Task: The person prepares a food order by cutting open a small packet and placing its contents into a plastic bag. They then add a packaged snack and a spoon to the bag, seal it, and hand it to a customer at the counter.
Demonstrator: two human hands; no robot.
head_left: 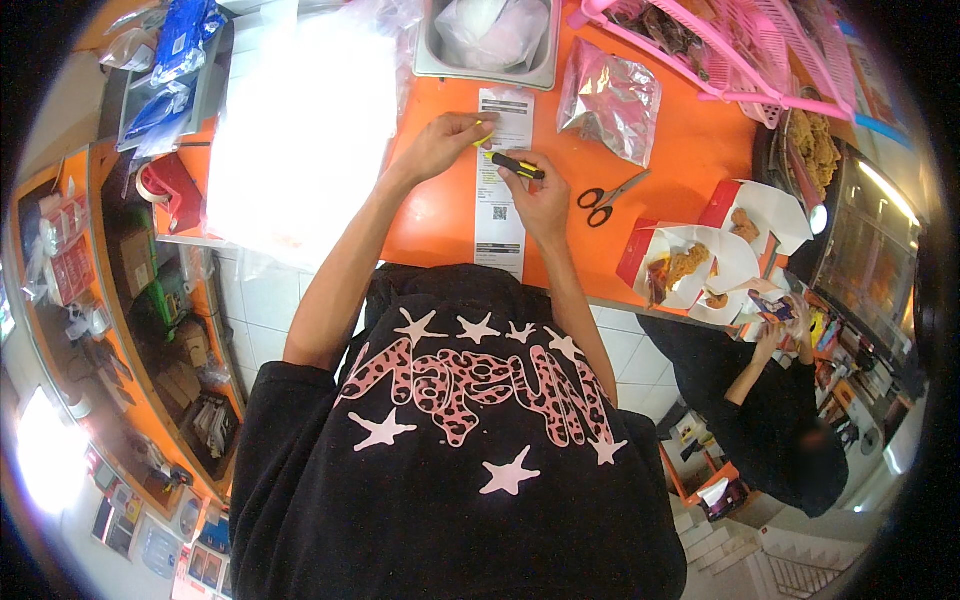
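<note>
A long white printed receipt (500,232) lies on the orange table (430,215) in front of me. My right hand (541,200) grips a black and yellow highlighter (518,166) over the receipt, its yellow end pointing to the upper left. Above and to the left of it, my left hand (440,146) is closed in a pinch at the receipt's left edge. Between its fingertips shows a small yellow piece (483,133); its exact kind is hard to make out. Yellow marks show on the paper near the highlighter.
Scissors (608,198) and a silver foil bag (610,100) lie to the right. Beyond them stand fried chicken boxes (640,262) and pink baskets (760,75). A metal tub (485,68) is at the back, white plastic bags (305,130) at left. Another person (760,400) works at far right.
</note>
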